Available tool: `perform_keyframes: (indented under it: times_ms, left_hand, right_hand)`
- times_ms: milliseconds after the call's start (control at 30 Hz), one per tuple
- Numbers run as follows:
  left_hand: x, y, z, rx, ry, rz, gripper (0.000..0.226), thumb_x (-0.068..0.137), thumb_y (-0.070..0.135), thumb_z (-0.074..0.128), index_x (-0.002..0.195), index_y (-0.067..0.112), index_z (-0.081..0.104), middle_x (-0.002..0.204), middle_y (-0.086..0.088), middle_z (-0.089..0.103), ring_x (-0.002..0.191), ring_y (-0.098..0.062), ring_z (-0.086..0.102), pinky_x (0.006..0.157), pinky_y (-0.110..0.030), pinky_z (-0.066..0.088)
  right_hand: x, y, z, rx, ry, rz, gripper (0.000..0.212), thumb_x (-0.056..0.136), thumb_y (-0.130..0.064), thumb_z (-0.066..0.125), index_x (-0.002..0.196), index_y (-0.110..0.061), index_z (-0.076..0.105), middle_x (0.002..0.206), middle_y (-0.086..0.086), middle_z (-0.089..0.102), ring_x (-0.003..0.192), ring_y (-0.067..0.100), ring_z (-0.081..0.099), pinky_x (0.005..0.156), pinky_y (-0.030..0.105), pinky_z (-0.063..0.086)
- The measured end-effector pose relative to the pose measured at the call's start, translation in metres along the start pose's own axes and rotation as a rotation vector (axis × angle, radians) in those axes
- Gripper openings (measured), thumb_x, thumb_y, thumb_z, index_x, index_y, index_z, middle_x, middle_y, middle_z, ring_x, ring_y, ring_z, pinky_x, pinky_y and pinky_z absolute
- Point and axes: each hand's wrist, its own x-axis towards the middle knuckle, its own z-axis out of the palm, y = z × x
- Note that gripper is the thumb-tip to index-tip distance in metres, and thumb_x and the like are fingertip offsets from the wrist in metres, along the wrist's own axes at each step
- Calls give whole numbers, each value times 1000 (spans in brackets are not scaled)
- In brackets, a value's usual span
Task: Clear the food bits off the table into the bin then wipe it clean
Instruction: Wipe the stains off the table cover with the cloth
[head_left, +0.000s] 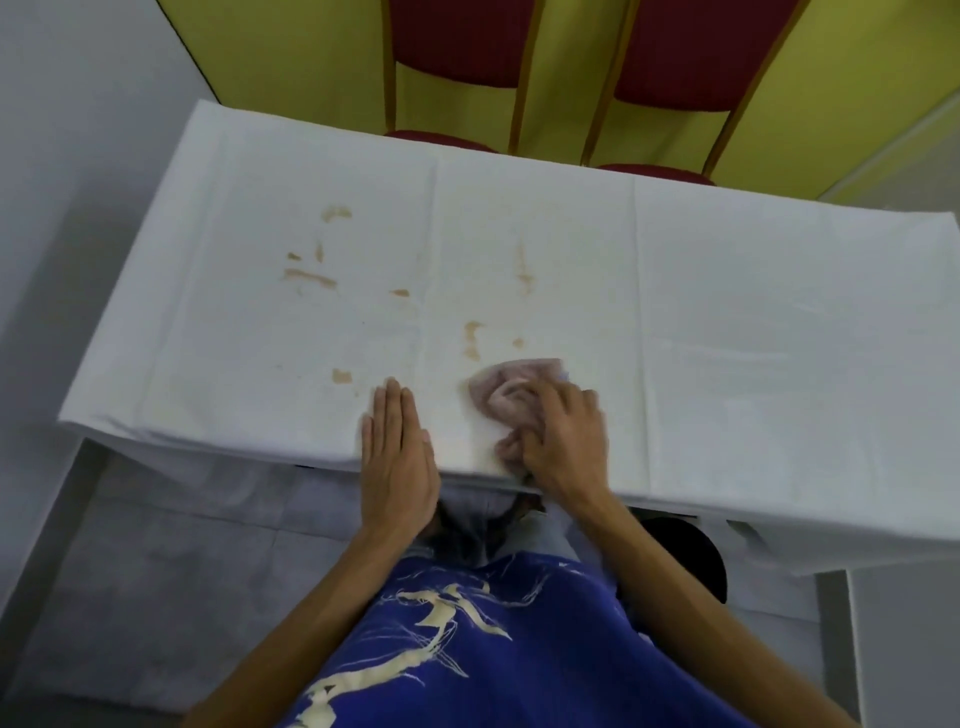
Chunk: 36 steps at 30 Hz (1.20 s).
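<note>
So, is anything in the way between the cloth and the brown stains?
Mostly nothing. The right hand grips the cloth, and the nearest stains lie just beyond it on bare table. Only the flat left hand lies between the cloth and one small stain to its left.

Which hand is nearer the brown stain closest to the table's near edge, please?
Left: left hand lies flat just right of the stain; right hand grips the cloth farther right.
</note>
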Motion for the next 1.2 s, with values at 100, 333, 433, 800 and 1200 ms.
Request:
perform_keyframes:
  times_ms: [100,333,433,800,1200]
  left_hand:
    - [-2,0,1,4,-25,37,58,106,27,18,157,-1,13,167,-15,4,155,-27,-1,125,-47,11]
    - [-1,-3,-1,57,-21,23,58,105,25,23,156,-3,16,166,-19,6,154,-30,4,124,-49,17]
    - [2,-2,0,64,-27,3,60,104,23,36,155,-3,20,165,-20,11,154,-31,9,122,-50,20]
    - [0,-8,-7,51,-51,55,60,105,27,31,156,-3,17,165,-20,8,154,-31,6,123,-49,19]
    - [18,14,-14,47,-100,-10,64,91,18,24,148,-11,32,160,-27,21,149,-39,22,119,-52,27]
  right_hand:
    - [10,56,-21,-9,96,277,48,79,-18,59,126,-14,54,116,17,57,100,34,45,87,44,42]
    - [46,-28,-5,95,83,524,65,79,-25,57,136,1,40,146,29,34,130,47,33,107,53,33]
    - [36,-86,21,104,-38,211,64,76,-32,55,135,-10,47,142,19,44,122,39,41,96,48,38]
    - [62,-28,4,-62,-106,-7,68,67,-28,66,132,-37,49,143,-9,49,126,29,37,96,45,29]
    - [69,-74,30,62,49,401,61,86,-8,49,144,-26,41,152,2,40,138,32,28,105,49,27]
